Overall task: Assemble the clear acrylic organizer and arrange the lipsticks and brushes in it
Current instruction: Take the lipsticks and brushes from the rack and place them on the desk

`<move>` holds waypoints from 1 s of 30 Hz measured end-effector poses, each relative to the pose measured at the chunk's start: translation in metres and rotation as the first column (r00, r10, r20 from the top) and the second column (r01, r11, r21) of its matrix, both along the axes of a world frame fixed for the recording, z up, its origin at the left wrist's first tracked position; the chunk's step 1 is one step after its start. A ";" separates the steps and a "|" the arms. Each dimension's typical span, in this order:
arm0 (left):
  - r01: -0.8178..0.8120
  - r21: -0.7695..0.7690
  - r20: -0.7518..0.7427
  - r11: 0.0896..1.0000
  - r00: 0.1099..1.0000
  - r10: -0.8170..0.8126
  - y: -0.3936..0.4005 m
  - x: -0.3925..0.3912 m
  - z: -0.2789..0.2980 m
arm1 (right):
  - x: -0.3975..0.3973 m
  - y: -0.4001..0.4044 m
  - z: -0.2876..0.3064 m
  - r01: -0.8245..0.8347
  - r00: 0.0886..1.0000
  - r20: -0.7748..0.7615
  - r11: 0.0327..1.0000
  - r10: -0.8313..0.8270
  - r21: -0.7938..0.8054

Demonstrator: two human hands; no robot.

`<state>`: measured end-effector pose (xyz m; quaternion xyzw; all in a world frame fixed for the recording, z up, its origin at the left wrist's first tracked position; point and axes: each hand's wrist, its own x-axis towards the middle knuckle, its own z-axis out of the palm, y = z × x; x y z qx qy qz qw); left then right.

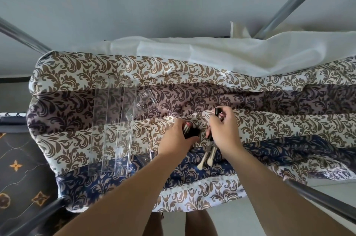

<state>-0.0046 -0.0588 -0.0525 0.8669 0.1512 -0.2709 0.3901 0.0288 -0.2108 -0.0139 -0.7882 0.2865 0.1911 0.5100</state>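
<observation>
Low centre, our brushes (207, 155) lie handles-up beneath our right hand (223, 129), which grips a lipstick (218, 113). Our left hand (178, 135) clutches more lipsticks (187, 128). The acrylic panels (111, 129) lie flat farther left, nearer that hand, long axis running up-frame.

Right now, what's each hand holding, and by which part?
Left hand grips lipsticks around their tubes. Right hand holds a black-capped lipstick by its lower body; whether it also grips the brushes below cannot be told.
</observation>
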 end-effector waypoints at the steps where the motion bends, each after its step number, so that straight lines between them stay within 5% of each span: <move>1: 0.000 0.012 0.010 1.000 1.000 0.000 -0.002 0.001 -0.001 | -0.003 0.000 -0.004 -0.018 1.000 -0.014 1.000 0.018 -0.016; 10: -0.174 -0.137 -0.130 0.975 0.979 0.156 0.008 0.003 -0.003 | -0.040 0.029 -0.024 -0.164 0.986 -0.058 0.976 0.158 -0.143; 15: -0.333 -0.307 -0.280 0.892 0.927 0.250 0.019 0.001 -0.004 | -0.032 0.040 -0.025 -0.028 0.981 -0.192 0.999 0.031 0.014; 20: -0.381 -0.429 -0.298 0.819 0.916 0.270 0.023 0.000 0.006 | -0.017 0.026 -0.012 -0.040 0.927 -0.355 0.974 0.120 0.225; 30: -0.367 -0.554 -0.315 0.748 0.923 0.219 0.029 0.009 0.039 | 0.000 0.018 0.015 0.040 0.921 -0.384 0.960 0.072 0.276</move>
